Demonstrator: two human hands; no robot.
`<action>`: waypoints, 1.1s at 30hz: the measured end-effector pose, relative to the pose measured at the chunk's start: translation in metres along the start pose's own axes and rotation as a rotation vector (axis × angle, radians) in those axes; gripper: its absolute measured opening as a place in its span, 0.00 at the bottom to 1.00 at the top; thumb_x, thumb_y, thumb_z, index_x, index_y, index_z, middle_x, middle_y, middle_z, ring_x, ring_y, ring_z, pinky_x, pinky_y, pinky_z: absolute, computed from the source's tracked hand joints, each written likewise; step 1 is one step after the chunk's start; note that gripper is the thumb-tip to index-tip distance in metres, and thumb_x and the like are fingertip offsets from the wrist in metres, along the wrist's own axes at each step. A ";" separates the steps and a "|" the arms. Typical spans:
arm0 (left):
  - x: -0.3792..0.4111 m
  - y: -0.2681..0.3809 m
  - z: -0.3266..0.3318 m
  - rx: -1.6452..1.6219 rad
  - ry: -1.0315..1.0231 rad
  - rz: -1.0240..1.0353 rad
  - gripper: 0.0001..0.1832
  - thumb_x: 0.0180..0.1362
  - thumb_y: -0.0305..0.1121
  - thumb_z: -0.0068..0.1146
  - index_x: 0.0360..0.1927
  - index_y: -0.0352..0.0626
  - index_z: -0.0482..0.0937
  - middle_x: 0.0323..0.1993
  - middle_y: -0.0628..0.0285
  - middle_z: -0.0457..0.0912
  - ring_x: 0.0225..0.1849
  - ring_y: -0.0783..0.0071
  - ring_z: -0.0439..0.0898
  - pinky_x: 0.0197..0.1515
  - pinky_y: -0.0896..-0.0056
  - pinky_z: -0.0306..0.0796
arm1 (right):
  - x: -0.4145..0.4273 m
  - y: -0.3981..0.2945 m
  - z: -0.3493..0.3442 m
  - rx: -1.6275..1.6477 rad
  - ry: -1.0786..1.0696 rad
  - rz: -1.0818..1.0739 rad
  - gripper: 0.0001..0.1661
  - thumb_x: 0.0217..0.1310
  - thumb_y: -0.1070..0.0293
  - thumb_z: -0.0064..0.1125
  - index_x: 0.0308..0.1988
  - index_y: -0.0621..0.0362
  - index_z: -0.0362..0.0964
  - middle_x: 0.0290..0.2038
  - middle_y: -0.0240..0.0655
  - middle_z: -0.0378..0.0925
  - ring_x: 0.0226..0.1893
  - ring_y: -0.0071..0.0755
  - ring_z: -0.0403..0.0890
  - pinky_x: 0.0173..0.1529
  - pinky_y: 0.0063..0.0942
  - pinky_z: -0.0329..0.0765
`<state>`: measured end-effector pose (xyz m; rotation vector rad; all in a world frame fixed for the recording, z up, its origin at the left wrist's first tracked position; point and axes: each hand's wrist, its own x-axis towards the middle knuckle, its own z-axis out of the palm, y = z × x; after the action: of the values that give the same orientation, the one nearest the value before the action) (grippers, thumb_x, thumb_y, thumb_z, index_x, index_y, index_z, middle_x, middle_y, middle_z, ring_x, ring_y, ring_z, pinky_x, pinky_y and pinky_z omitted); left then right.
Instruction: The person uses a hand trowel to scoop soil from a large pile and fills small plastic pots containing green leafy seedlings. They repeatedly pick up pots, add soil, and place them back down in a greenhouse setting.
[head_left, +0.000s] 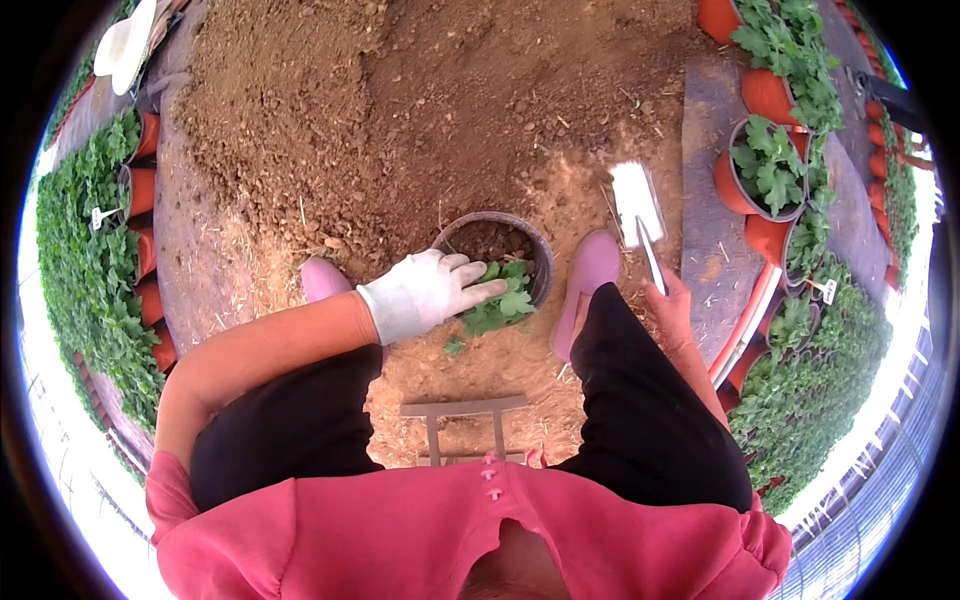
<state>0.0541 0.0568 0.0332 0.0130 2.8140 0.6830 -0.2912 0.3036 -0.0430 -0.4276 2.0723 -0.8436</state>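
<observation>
A round plastic pot (546, 259) with brown soil inside stands on the ground between my feet. My left hand (442, 289), in a whitish knitted glove, reaches over its near left rim, fingers spread on the green lobed leaves of a plant (516, 300). Whether the fingers pinch a stem underneath is hidden. My bare right hand (670, 304) is closed around the handle of a metal trowel (636, 202), to the right of the pot. The trowel's broad blade points away from me, shining white in the light, over the bare ground beside my right shoe.
A large heap of loose soil (450, 105) lies beyond the pot. Rows of potted leafy plants stand at left (90, 195) and right (772, 169). Pink shoes (598, 259) flank the pot. A low stool frame (465, 407) is below me; a pale hat (126, 46) is at upper left.
</observation>
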 end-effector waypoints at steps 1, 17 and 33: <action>-0.001 -0.002 0.000 0.007 0.026 0.004 0.31 0.54 0.31 0.51 0.65 0.53 0.66 0.56 0.55 0.74 0.53 0.60 0.77 0.49 0.61 0.75 | -0.003 0.005 -0.006 0.102 -0.024 0.226 0.20 0.58 0.73 0.59 0.52 0.58 0.74 0.20 0.23 0.68 0.15 0.16 0.66 0.17 0.20 0.63; 0.023 -0.013 0.000 0.116 0.058 0.181 0.29 0.54 0.34 0.50 0.64 0.56 0.68 0.53 0.57 0.75 0.57 0.58 0.75 0.53 0.60 0.73 | 0.115 -0.072 0.059 -0.086 -0.096 -0.131 0.19 0.56 0.66 0.60 0.48 0.60 0.77 0.24 0.29 0.74 0.23 0.21 0.70 0.27 0.25 0.69; 0.007 0.010 -0.003 0.175 0.000 0.077 0.27 0.55 0.32 0.48 0.62 0.49 0.69 0.45 0.58 0.78 0.40 0.68 0.80 0.35 0.67 0.74 | -0.028 -0.107 0.021 -0.688 -0.135 -0.762 0.26 0.50 0.77 0.64 0.52 0.55 0.77 0.35 0.44 0.81 0.32 0.38 0.83 0.38 0.28 0.78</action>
<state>0.0465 0.0646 0.0385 0.1535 2.8770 0.4507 -0.2577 0.2338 0.0385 -1.6667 2.0250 -0.4444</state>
